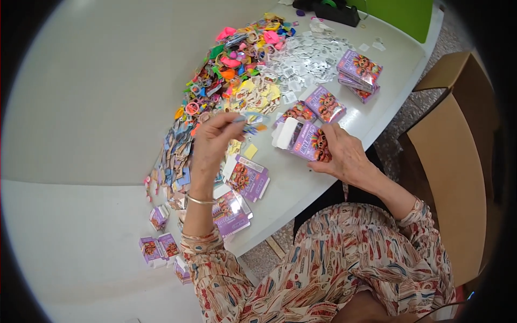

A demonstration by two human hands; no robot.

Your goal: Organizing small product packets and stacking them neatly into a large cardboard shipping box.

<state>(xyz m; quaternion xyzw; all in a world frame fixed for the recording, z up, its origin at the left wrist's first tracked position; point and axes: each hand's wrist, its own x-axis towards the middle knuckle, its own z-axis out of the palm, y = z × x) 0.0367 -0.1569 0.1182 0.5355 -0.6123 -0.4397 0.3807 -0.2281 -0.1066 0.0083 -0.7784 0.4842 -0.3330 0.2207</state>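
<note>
My right hand [347,153] holds a small purple printed carton [307,141] above the table's front edge. Its white end flap [285,133] stands open towards my left hand. My left hand [211,142], with a bangle on the wrist, pinches a small bunch of clear, blue and orange pieces [254,124]; their exact kind is too small to make out. Just beyond the held carton lie two more purple cartons [325,104]. Below my left hand are opened purple cartons [246,177] with white flaps showing.
A long heap of colourful small toys [231,67] runs along the table's left side. Beside it lie yellowish cards [256,92], white slips [307,59] and bluish cards [175,151]. Stacked cartons [360,70] sit at right, near a large cardboard box [452,161]. A black tape dispenser [336,13] stands at the back.
</note>
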